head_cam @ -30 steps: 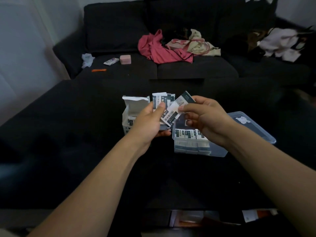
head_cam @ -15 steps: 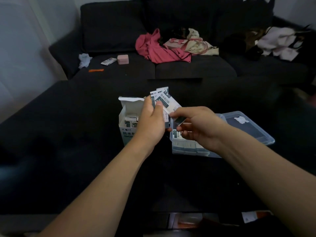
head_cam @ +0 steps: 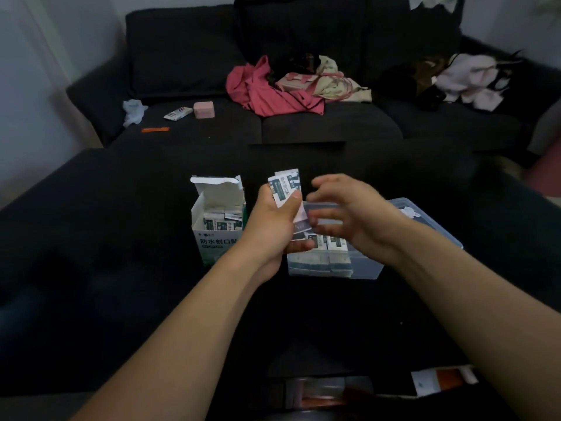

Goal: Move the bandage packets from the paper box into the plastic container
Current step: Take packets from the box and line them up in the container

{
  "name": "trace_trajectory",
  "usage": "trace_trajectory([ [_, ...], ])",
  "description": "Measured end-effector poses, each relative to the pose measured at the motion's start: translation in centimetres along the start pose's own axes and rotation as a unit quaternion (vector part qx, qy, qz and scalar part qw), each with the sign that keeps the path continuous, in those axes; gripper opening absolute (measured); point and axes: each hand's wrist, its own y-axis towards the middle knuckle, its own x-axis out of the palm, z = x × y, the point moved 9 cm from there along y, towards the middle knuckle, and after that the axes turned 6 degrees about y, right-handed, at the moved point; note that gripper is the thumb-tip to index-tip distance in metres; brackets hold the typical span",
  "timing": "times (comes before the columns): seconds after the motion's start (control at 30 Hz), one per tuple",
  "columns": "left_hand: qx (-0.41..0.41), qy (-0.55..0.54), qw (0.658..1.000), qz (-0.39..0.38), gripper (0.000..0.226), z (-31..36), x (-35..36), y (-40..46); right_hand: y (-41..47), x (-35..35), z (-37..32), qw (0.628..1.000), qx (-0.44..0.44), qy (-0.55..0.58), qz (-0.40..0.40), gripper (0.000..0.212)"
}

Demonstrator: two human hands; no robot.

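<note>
A white paper box (head_cam: 212, 247) stands open on the dark surface, with bandage packets (head_cam: 218, 221) inside it. My left hand (head_cam: 270, 226) grips a small fanned stack of packets (head_cam: 285, 185), thumb pressed on the front one, between the box and the clear plastic container (head_cam: 364, 268). More packets (head_cam: 331, 244) stand in a row inside the container. My right hand (head_cam: 358, 217) hovers over the container just right of the stack. It is blurred, with thumb and fingers apart, and I see nothing held in it.
The container's clear lid (head_cam: 425, 217) lies behind it at the right. Beyond is a dark sofa (head_cam: 303, 126) with a pink garment (head_cam: 267, 92), a pink case (head_cam: 204, 109) and pale clothes (head_cam: 467, 80). Papers (head_cam: 440, 381) lie at the near edge.
My right hand pulled a packet off the stack, lowered it to the container, and has come back up beside the stack without it. My left hand kept its stack.
</note>
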Motion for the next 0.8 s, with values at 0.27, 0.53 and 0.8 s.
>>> trace_trajectory([
  [0.27, 0.1, 0.239, 0.965, -0.046, 0.028, 0.7, 2.8, -0.2, -1.0, 0.1, -1.9, 0.94, -0.214, -0.266, 0.023, 0.047],
  [0.53, 0.146, 0.317, 0.936, 0.043, 0.026, 1.3, 2.2, -0.5, -1.5, 0.1, -3.3, 0.84, -0.304, -0.449, 0.025, 0.02],
  [0.8, 0.179, 0.374, 0.91, 0.003, 0.041, 1.3, 3.4, -0.1, -0.4, -1.3, -2.6, 0.888, -0.239, -0.382, -0.091, 0.012],
])
